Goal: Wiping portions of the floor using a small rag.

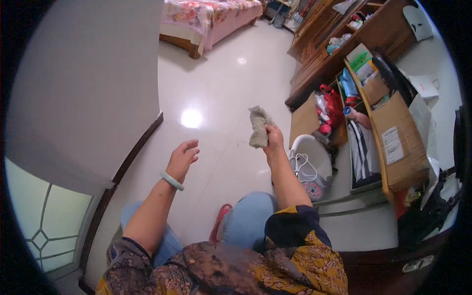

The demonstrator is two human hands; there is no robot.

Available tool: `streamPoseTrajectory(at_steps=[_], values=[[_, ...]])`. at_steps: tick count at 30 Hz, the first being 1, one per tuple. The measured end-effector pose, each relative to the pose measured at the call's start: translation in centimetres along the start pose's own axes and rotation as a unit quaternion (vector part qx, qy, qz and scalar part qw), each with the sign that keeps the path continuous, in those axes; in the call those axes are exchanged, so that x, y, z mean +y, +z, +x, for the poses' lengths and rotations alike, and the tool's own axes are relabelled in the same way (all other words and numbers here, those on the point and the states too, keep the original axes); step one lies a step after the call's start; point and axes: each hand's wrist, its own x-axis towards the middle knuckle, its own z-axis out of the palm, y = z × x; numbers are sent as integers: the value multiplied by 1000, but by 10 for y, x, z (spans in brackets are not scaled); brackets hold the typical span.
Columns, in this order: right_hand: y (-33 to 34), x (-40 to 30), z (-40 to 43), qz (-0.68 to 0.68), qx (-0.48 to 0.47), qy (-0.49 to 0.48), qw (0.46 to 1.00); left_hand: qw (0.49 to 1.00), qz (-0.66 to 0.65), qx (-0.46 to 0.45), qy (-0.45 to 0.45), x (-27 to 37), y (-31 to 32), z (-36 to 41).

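A crumpled grey-beige cloth [259, 127] is gripped in my right hand [274, 139], its folded length sticking out to the left of the fingers. My left hand [182, 160] holds nothing; its fingers are slightly bent and apart, and a pale bangle [172, 181] rings the wrist. Both hands are held out over the glossy white tiled floor [221, 88]. Close to my right forearm stands a white tub-like appliance [320, 153] with a white cord [308, 170] coiled at its side.
At the right, a shelf unit [363, 96] carries a cardboard box [400, 142], bags and clothes. A wooden cabinet [313, 66] stands behind it. The grey wall [88, 81] with dark skirting [138, 149] is at the left. A bed [221, 22] is ahead. One red slipper [219, 223] shows below me.
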Motion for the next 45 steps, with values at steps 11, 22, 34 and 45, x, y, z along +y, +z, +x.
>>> streamPoseTrajectory(at_steps=[11,22,34,45], values=[[2,1,29,83,-94,-147,981,999,-41,-27,11,-1,11,7],[-21,69,80,124,223,-45,966,997,-32,-33,-56,-23,37,22],[26,88,-45,-60,131,-47,988,977,134,-141,92,-32,41,3],[62,64,-144,-110,29,-67,991,971,92,-188,116,-37,58,-22]])
